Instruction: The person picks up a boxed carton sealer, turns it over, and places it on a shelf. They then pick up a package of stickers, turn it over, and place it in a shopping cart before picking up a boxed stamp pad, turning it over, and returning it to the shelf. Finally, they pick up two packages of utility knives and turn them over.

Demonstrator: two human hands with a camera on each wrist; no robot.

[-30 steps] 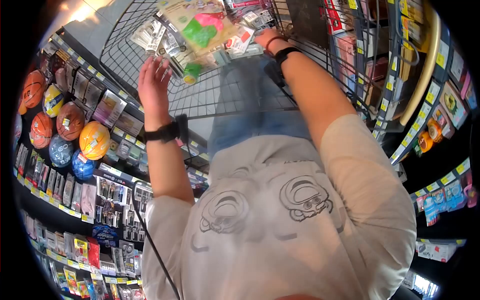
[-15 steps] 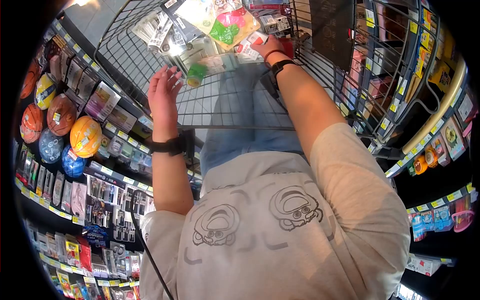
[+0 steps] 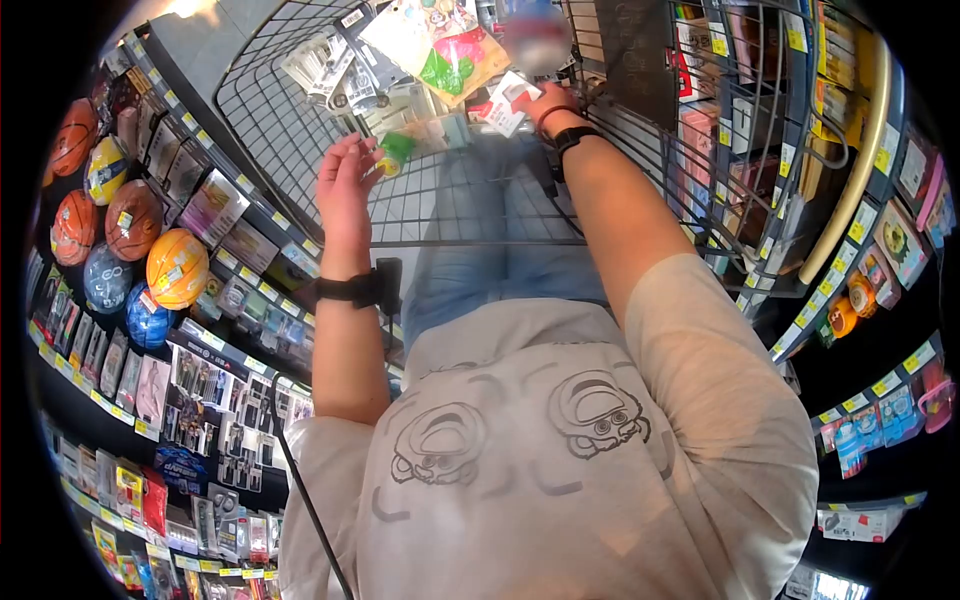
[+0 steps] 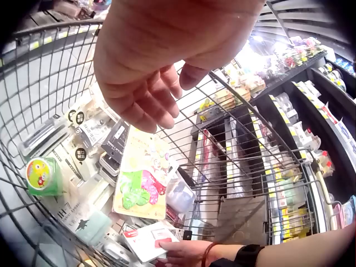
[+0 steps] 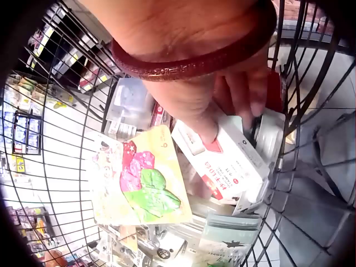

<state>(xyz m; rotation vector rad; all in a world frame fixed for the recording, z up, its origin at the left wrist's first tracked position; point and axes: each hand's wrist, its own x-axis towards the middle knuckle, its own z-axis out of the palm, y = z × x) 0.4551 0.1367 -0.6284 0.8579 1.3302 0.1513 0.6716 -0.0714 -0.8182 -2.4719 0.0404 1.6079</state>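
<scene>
My right hand point(image 3: 549, 101) pinches a white box with red print point(image 3: 507, 104) inside the wire cart; the right wrist view shows the thumb on the face of the box point(image 5: 227, 158). Beside it lies a yellow card pack with pink and green shapes point(image 3: 452, 62). My left hand point(image 3: 348, 186) hovers over the cart's near left part, fingers loosely bent and holding nothing, close to a green tub with a yellow lid point(image 3: 395, 152). From the left wrist view, that hand point(image 4: 161, 72) hangs above the pack point(image 4: 140, 183).
Packaged goods point(image 3: 330, 72) fill the far part of the cart point(image 3: 480, 242). Shelves with balls point(image 3: 178, 268) and hanging packs stand at the left. More shelves and a curved pale rail point(image 3: 856, 190) stand at the right. A dark panel point(image 3: 640, 62) is at the cart's right side.
The white box has come up slightly and tilted in my right hand's grip. My left hand has shifted a little to the right, still holding nothing.
</scene>
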